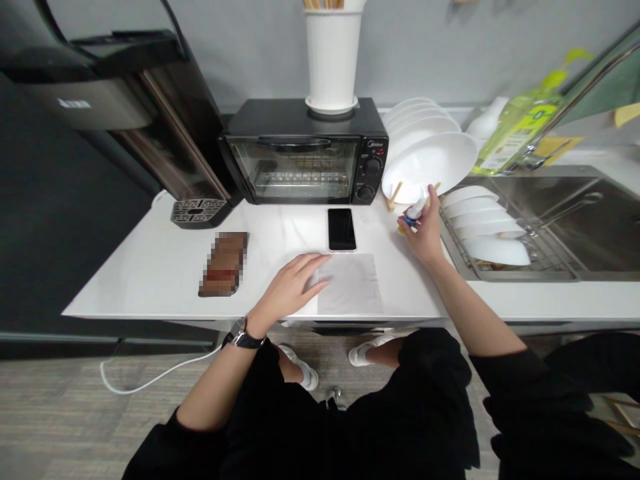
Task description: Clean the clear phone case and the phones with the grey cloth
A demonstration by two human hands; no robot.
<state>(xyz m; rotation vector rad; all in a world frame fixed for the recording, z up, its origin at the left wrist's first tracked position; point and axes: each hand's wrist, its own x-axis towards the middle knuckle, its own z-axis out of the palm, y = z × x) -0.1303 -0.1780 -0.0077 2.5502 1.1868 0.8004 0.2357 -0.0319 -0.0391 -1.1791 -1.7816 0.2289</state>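
My left hand [293, 283] has its fingers stretched out, with the tips at the left edge of a thin pale grey cloth or sheet [353, 287] lying flat on the white counter. A watch is on that wrist. My right hand [425, 233] grips a small bottle-like thing [414, 212] with a white top, a blue middle and a bit of yellow at its lower end. It is held just above the counter, in front of the rack of white plates [433, 163]. Just behind the sheet lies a black-screened phone [342, 230].
A black toaster oven [305, 120] stands at the back, bearing a white pot [334, 60]. Left are a tall dispenser [185, 133] and a pixelated brown item [224, 263]. Right are bowls [487, 227], a sink [595, 227] and a green soap bottle [525, 120].
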